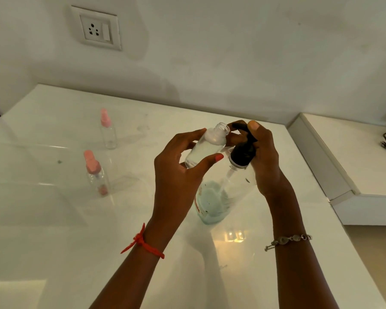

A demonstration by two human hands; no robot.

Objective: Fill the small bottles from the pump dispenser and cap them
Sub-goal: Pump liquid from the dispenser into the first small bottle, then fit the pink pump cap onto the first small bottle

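White and glossy, the tabletop (pixel 54 230) fills the lower frame beneath your arms. At frame centre your left hand (pixel 176 172) grips a small clear bottle (pixel 206 146) between thumb and fingers. The bottle is uncapped and tilted, and its threaded mouth points up and right, just beside the nozzle. How much it holds cannot be told.

Your right hand (pixel 265 157) is curled round the black pump head (pixel 243 152), with one fingertip resting on top. The pump dispenser (pixel 214 201) stands on the table just right of centre, leaning a little. It is clear-walled, with pale blue liquid in its lower part.

At the left of the frame, two capped bottles with pink spray tops stand upright, well apart from your hands: a far capped bottle (pixel 108 134) and a near capped bottle (pixel 97 177).

You wear a red thread (pixel 143 241) on the left wrist and a chain bracelet (pixel 288 239) on the right. A wall socket (pixel 97 30) sits upper left.
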